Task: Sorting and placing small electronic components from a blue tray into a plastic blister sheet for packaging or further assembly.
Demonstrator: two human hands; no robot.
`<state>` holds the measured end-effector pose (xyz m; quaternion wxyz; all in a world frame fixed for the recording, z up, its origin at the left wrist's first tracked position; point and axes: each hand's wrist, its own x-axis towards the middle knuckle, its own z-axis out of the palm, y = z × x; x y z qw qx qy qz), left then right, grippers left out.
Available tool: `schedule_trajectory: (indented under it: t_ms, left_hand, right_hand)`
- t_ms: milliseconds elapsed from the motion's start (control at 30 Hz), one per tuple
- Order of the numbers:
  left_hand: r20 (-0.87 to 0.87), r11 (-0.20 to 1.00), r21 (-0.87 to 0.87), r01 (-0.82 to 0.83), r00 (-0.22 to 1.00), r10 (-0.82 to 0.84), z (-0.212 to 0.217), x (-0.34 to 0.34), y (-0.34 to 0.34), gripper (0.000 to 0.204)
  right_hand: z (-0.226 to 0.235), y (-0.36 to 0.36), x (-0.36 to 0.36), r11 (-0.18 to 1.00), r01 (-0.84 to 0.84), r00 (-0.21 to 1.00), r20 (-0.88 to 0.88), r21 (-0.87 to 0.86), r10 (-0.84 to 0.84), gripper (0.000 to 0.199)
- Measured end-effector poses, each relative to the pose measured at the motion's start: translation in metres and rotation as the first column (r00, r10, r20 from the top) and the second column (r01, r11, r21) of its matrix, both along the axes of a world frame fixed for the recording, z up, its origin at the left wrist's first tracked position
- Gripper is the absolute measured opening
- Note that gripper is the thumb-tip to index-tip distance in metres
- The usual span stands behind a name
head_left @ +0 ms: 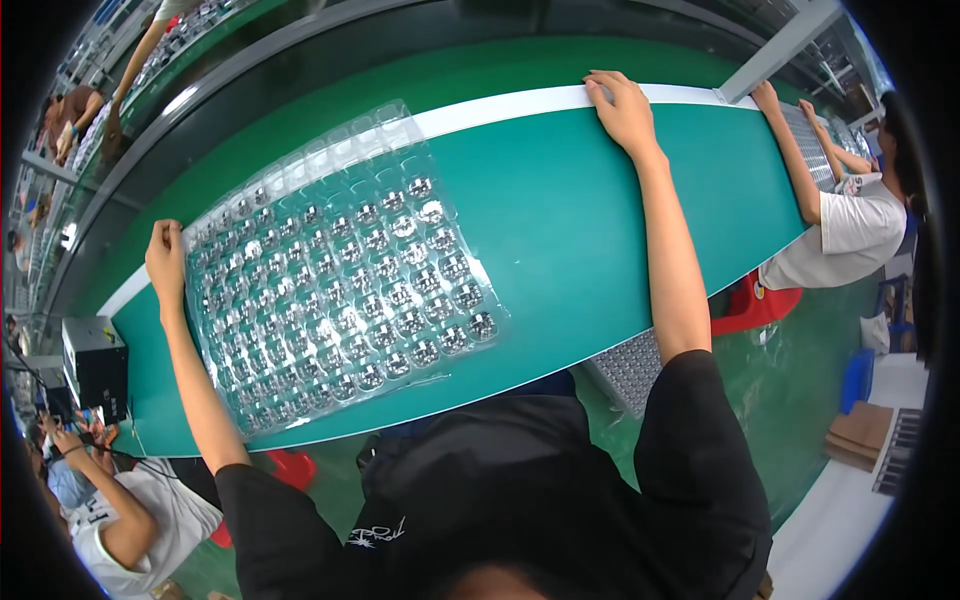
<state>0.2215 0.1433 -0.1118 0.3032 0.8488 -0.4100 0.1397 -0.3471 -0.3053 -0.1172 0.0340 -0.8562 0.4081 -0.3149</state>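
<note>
A clear plastic blister tray (365, 150) lies slanted on the green work table (560, 230). Small, round, shiny metallic parts fill most of its pockets, while the far rows look bare. Beside the tray's far left corner is my left hand (165, 262), its fingers curled in; whether they pinch the tray's edge is hidden. My right hand (624, 115) rests well to the right of the tray, on the white strip (680, 95) along the table's far side. Its fingers reach over the strip with the thumb apart, and nothing shows in it.
A dark box-shaped device (95, 365) stands at the table's left end. A grey post (780, 50) rises at the far right. Co-workers sit at both ends, one in a white shirt (865, 225) on a red stool (750, 305). Another filled tray (630, 375) is below the near edge.
</note>
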Motion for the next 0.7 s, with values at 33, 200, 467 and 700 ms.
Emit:
schedule_trajectory:
  t_ms: [33,200,467,700]
  left_hand:
    - [-0.005,1.0,0.002,-0.015,1.0,0.015,0.0,-0.002,0.0,0.023]
    - [0.025,0.999,0.004,-0.034,0.999,0.034,0.0,-0.008,-0.004,0.024]
    - [0.024,1.0,-0.01,-0.027,0.999,0.027,0.005,-0.013,-0.016,0.021]
    - [0.047,0.998,0.003,-0.055,0.997,0.055,0.002,-0.011,-0.006,0.02]
  right_hand:
    - [0.001,0.002,0.002,1.0,-0.015,1.0,-0.005,0.002,0.015,0.031]
    - [0.001,0.0,-0.001,0.999,-0.047,0.999,0.012,0.025,0.046,0.03]
    - [0.008,-0.008,0.005,0.997,-0.06,0.998,0.005,0.045,0.06,0.029]
    - [-0.003,-0.006,0.01,0.982,-0.164,0.983,0.074,-0.093,0.171,0.027]
